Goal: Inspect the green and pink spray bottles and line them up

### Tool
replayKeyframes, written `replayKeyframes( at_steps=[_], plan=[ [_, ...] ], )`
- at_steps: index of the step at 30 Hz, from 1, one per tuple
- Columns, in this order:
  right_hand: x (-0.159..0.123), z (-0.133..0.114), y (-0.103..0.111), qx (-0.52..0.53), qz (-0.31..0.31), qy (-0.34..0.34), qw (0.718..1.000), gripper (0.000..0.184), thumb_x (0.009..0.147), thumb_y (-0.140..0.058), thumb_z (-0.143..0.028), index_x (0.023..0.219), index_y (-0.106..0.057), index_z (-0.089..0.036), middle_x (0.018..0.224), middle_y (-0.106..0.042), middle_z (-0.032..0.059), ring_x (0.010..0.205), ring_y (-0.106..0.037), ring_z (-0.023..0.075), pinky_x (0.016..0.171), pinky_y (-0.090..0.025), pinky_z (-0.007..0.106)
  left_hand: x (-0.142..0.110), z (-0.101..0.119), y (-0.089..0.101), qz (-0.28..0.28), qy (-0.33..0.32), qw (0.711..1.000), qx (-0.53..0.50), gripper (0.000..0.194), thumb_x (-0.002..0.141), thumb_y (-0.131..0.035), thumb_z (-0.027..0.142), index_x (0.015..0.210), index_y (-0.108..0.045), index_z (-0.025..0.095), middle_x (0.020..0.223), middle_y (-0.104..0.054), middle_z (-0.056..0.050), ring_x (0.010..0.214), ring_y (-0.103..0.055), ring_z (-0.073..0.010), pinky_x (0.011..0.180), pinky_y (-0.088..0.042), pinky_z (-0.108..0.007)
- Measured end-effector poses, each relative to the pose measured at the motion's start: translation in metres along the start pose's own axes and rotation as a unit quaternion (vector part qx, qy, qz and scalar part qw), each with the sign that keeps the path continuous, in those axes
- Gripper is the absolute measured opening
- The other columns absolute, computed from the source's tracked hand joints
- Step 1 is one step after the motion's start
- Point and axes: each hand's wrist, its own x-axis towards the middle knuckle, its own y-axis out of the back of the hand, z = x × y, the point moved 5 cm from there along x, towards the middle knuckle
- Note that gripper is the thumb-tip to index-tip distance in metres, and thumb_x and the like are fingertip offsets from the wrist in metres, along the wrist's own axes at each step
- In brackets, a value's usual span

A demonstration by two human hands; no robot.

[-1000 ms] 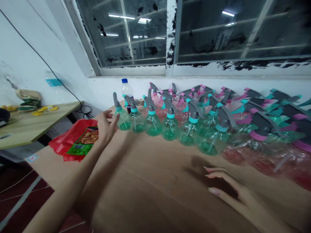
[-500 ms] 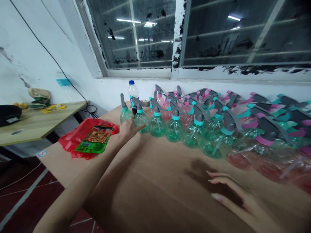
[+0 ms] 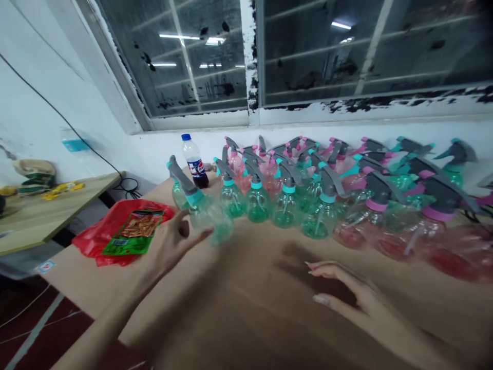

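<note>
My left hand (image 3: 171, 244) is closed on a clear green spray bottle (image 3: 213, 221) with a grey and teal trigger head. That bottle leans, its head toward the upper left and its base toward the right, blurred by motion. Another green spray bottle (image 3: 177, 192) stands just behind it. To the right, a row of upright green spray bottles (image 3: 257, 204) begins. Over the table's front right, my right hand (image 3: 352, 293) hovers with fingers curved and apart, nothing between them.
Pink spray bottles (image 3: 360, 228) and more green ones crowd the wooden table (image 3: 246, 293) to the right and back. A cola bottle (image 3: 197, 164) stands behind. At left lie a red plastic bag (image 3: 90, 239) and a green snack packet (image 3: 131, 241). A second table (image 3: 73, 205) stands beyond.
My left hand has pulled a green spray bottle out of the row toward me and tilted it. The cola bottle behind now shows more. The view has swung right; my right hand stays open.
</note>
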Motion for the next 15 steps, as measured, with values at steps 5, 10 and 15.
replayKeyframes(
  at_steps=[5, 10, 15],
  plan=[
    [-0.001, -0.026, -0.002, 0.052, -0.036, 0.055, 0.996, 0.073, 0.073, -0.064, -0.050, 0.135, -0.027, -0.035, 0.141, -0.043, 0.0031, 0.127, -0.041, 0.0264, 0.102, -0.035, 0.049, -0.068, 0.071, -0.031, -0.174, -0.098, 0.977, -0.070, 0.058, 0.071, -0.060, 0.058, 0.116, -0.053, 0.022, 0.050, -0.047, 0.008, 0.042, -0.047, -0.0119, 0.044, -0.032, -0.022],
    [-0.005, -0.050, -0.011, 0.100, -0.042, 0.095, 0.990, 0.077, 0.069, -0.069, -0.046, 0.135, -0.031, -0.030, 0.138, -0.045, 0.0071, 0.126, -0.042, 0.0279, 0.102, -0.037, 0.049, -0.099, 0.120, -0.059, -0.267, -0.169, 0.940, -0.129, 0.069, 0.067, -0.067, 0.052, 0.126, -0.046, 0.023, 0.061, -0.059, 0.005, 0.048, -0.055, -0.0135, 0.044, -0.038, -0.022],
    [-0.007, -0.049, -0.012, 0.056, 0.000, 0.091, 0.994, 0.056, 0.074, -0.063, -0.041, 0.126, -0.042, -0.031, 0.129, -0.055, 0.0039, 0.117, -0.051, 0.0254, 0.098, -0.042, 0.046, -0.055, 0.077, -0.046, -0.125, -0.108, 0.979, -0.116, 0.062, 0.059, -0.069, 0.059, 0.113, -0.058, 0.031, 0.066, -0.061, 0.005, 0.055, -0.058, -0.0145, 0.050, -0.044, -0.023]
  ],
)
